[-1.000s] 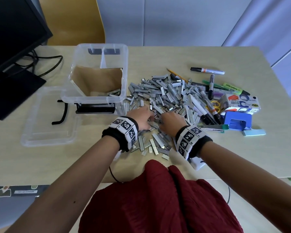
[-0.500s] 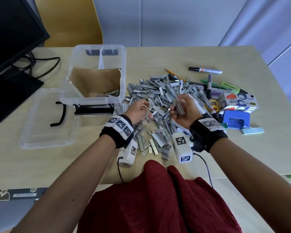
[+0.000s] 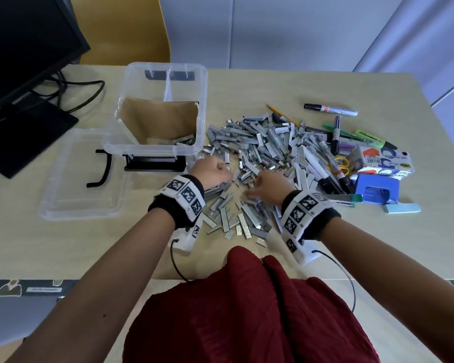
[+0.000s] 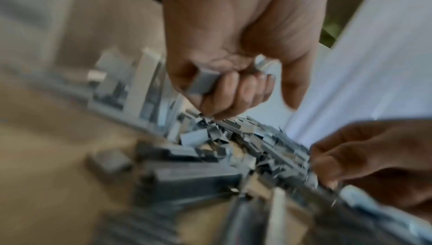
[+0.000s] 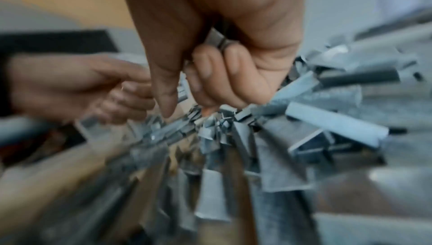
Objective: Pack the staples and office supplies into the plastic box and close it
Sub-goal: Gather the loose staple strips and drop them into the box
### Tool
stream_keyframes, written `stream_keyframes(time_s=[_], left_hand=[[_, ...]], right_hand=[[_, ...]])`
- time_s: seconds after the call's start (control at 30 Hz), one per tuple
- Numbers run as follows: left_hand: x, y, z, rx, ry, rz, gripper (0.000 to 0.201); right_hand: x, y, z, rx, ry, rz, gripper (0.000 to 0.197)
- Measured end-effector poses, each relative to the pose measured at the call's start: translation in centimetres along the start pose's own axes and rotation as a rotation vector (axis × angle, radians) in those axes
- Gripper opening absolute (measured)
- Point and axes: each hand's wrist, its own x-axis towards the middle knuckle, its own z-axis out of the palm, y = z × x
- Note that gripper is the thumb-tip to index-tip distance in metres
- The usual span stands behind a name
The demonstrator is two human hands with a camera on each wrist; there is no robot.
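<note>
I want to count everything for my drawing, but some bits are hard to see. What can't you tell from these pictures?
- How many staples lie in the plastic box: head view, brown cardboard hides most of its floor.
- How many strips the left hand and right hand grip: wrist views, curled fingers cover them and motion blurs the rest.
- Print on the small carton: head view, too small.
- The monitor: cut off by the left edge.

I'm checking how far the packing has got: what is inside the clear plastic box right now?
Inside the plastic box is a brown paper liner and a few staple strips at its near right corner. The paper covers whatever lies beneath it.
</note>
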Motion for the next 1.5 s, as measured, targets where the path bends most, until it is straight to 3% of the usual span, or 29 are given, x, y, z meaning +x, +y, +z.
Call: stream_keyframes(time_s=[0.1,0.17,0.37,0.47,0.63,0.73,0.83,0.9,1.07,1.2,1.3,1.4,1.5], left_hand=[[-0.7,0.1,0.2,0.403,-0.053,-0.009,0.028],[-1.2,0.4,0.5,0.604,-0.073,-0.024,0.033],[-1.8,1.2,2.3,0.878,-0.026,0.027,0.031],[-2.1,1.6,2.7,0.917,0.014,0.041,0.026],[-1.9,2.2,3.5,0.994,0.039,0.052,0.017],[-1.6,1.8,3.9,0.967,0.035,0.075,0.022],[-1.4,1.2,3.6,0.859,-0.016,0.076,0.024],[-1.1,0.9,3.2,0.715,-0.054,0.053,0.023],[-1.0,1.3,0.4,-0.051,0.015,0.138,0.040],[-2.1,2.3,-2.9,-0.611,-0.107,0.203,0.039],[-2.6,2.7,-5.3,-1.007,-0.146,0.286,0.035],[-2.4,2.9,-8.2,-1.222,0.007,0.227,0.031],[-1.9,2.5,-10.6,-1.257,0.229,0.029,0.034]], right_hand=[[-0.3,-0.4,0.7,-0.237,0.025,-0.020,0.027],[-0.2,-0.6,1.0,-0.307,0.076,-0.033,0.021],[1.5,0.8,1.2,-0.105,0.115,0.017,0.023],[1.1,1.5,0.4,0.339,0.046,0.024,0.028],[-0.2,2.3,-1.6,1.416,-0.220,0.098,0.039],[-0.5,2.5,-2.2,1.662,-0.289,0.007,0.041],[-0.8,2.3,-2.7,1.707,-0.273,-0.068,0.026],[-0.9,2.3,-2.8,1.697,-0.251,-0.115,0.027],[-0.4,2.2,-2.6,1.630,-0.209,-0.109,0.032],[0.0,1.7,-2.2,1.617,-0.205,-0.076,0.039],[0.1,1.2,-2.3,1.595,-0.220,-0.084,0.032],[0.3,0.9,-2.2,1.585,-0.232,-0.101,0.028],[0.6,0.8,-2.1,1.571,-0.228,-0.087,0.033]])
